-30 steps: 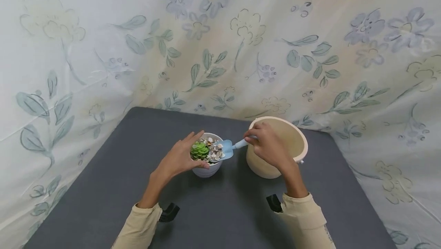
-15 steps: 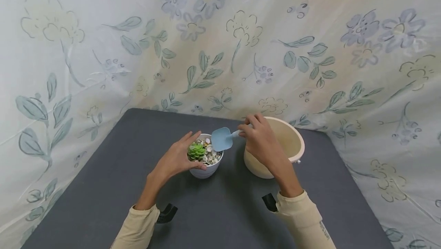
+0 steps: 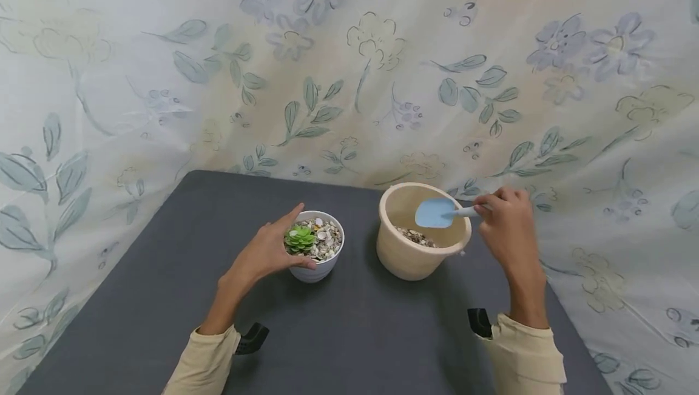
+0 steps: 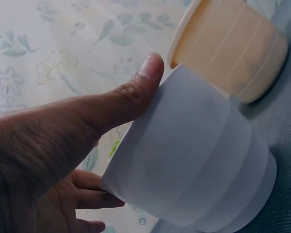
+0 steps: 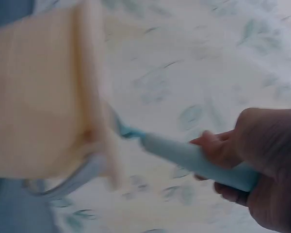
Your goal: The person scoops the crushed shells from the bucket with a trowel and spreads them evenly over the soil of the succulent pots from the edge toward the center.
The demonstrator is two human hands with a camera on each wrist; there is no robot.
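Right hand (image 3: 510, 225): curled round the handle of a small blue trowel (image 3: 437, 212), gripping it; in the right wrist view the fingers (image 5: 218, 145) wrap the pale blue handle.
Trowel blade: held out to the left of the right hand, over the open mouth of the cream bucket (image 3: 417, 261), above its contents and not touching them as far as can be told.
Cream bucket: just left of the right hand, standing upright on the grey table (image 3: 349, 334); a layer of pebbles (image 3: 416, 237) lies in its bottom.
Left hand (image 3: 267, 252): fingers fairly straight, cupped against the near-left side of the white pot (image 3: 311, 270); the left wrist view shows the thumb (image 4: 136, 92) laid along the pot's wall near the rim, with the other fingers on its far side.
White pot: right of the left hand and touching it, upright on the table, apart from the bucket.
Succulent (image 3: 300, 239): green rosette in the pot, on the side next to the left hand's fingertips.
Shell gravel (image 3: 326, 240): fills the pot's top around the plant.
Backdrop: flowered cloth (image 3: 349, 79) hangs beyond both hands, behind the table.
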